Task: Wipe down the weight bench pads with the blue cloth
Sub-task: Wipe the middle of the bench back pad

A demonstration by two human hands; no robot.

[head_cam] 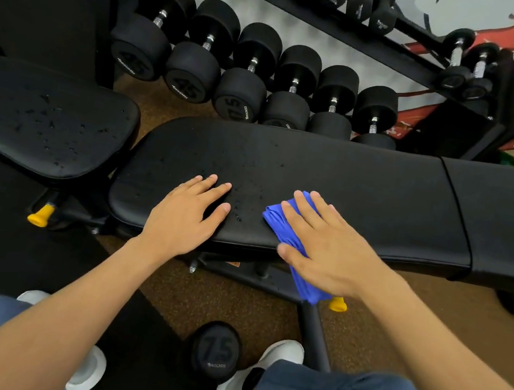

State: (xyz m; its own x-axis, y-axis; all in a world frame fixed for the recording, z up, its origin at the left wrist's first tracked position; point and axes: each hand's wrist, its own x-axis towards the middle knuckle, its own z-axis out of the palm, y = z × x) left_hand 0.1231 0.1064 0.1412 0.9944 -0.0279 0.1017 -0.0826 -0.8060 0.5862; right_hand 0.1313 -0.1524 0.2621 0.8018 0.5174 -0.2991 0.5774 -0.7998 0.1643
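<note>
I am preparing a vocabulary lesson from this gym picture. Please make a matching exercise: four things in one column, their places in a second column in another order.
1. crumpled blue cloth
2. left hand
3. round black dumbbell marked 7.5
4. short black seat pad

a. on the floor between the white shoes
b. left of the long black bench pad, dotted with droplets
c. under the right hand
d. flat on the long pad

Pairs: 1-c, 2-d, 3-a, 4-b
</note>
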